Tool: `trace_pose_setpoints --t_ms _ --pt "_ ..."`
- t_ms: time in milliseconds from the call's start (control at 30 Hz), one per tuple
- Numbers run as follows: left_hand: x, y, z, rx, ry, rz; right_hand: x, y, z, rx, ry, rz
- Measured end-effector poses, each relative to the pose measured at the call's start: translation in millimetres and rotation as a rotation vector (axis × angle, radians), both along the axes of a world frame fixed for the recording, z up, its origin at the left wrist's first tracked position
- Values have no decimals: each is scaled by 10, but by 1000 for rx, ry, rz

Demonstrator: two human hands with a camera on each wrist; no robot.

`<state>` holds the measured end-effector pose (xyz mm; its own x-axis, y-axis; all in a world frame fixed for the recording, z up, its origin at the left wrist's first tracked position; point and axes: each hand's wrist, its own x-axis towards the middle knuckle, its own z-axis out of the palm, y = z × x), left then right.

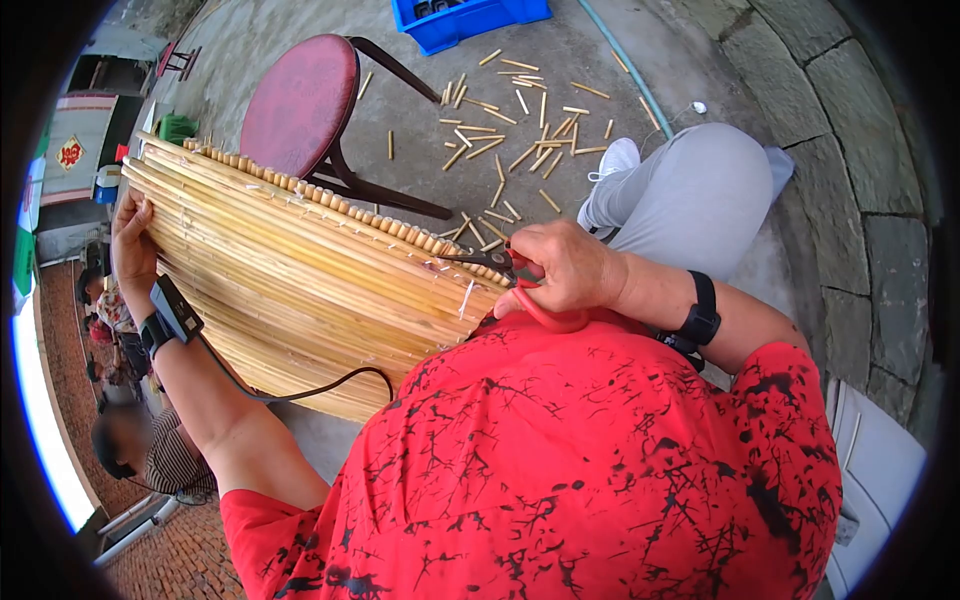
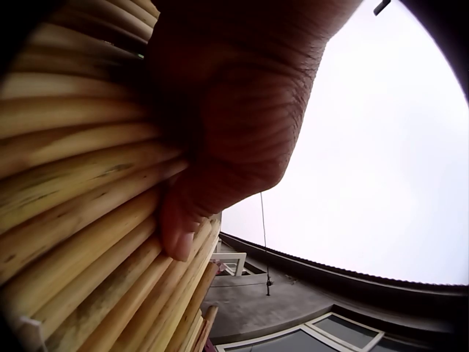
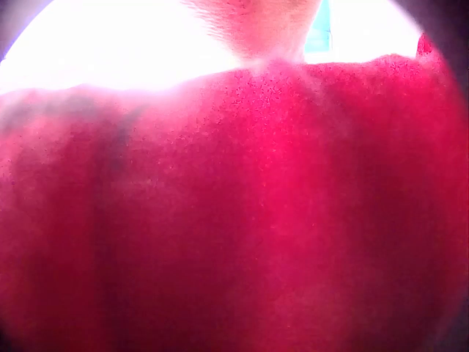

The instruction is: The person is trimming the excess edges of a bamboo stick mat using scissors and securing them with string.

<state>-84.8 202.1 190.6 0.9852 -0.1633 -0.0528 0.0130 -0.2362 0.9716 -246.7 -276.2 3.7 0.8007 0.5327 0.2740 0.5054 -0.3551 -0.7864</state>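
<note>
A wide mat of straw-coloured stalks (image 1: 310, 270), tied with thin white string, stretches across the person's front. At its far left end the left hand (image 1: 135, 235) grips the edge. In the left wrist view, the thumb of that left hand (image 2: 234, 125) presses on the stalks (image 2: 80, 183). Red-handled scissors (image 1: 548, 316) sit in the right hand (image 1: 575, 265), its fingers curled round the handles. Their dark blades lie along the row of cut stalk ends at the mat's near right corner. Red shirt cloth (image 3: 242, 205) fills most of the right wrist view, hiding the right hand's work.
A round dark-red stool (image 1: 300, 105) stands just beyond the mat. Short cut stalk pieces (image 1: 545, 140) lie scattered over the concrete floor near the person's white shoe (image 1: 615, 160). Behind them are a blue crate (image 1: 475, 22) and a thin pipe (image 1: 630, 65). People sit at the left.
</note>
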Motion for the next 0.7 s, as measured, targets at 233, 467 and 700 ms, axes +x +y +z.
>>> trace_pose_setpoints --t_ms 233,467,700 --pt "31 110 -12 5 -5 29 9 1 83 -9 -42 -20" --pt "12 -28 30 23 -19 -9 6 -30 272 -162 -76 30" --pt "20 -62 37 15 -3 -4 -15 -5 165 -35 -111 3"
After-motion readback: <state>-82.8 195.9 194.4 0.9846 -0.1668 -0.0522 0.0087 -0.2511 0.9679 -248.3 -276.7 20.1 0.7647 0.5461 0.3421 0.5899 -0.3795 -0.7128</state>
